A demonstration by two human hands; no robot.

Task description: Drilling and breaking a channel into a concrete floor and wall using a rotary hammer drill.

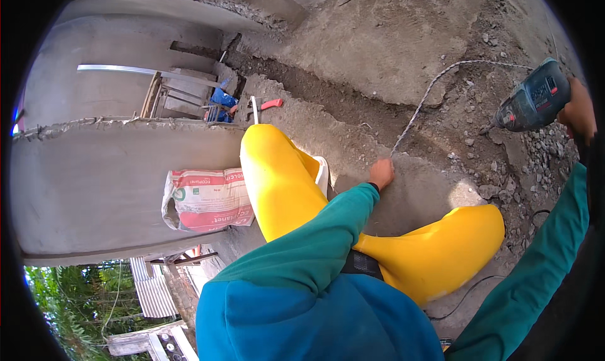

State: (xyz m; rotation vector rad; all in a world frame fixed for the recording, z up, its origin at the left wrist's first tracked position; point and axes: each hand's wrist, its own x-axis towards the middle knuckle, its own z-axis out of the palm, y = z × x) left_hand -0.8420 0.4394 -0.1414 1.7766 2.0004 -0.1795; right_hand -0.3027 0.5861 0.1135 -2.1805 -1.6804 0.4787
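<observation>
My right hand (578, 111), at the far right, is wrapped round the handle of a dark green power drill (535, 97). The drill's front end points left and down, just over broken ground. Between my knees, my left hand (382, 173) is closed on a grey-and-white braided cord (421, 111). From there the cord arcs up and right to the drill's upper edge; whether it is fastened there I cannot tell. A red-handled tool (271, 103) lies on the concrete past my left knee, beside a short white stick or pipe (254, 111).
A shallow trench (353, 99) runs through the broken concrete ahead, with loose rubble (547, 153) at the right. A red-and-white cement bag (211, 200) leans by the grey wall (113, 184) on my left. A thin black cable (466, 293) lies near my right leg.
</observation>
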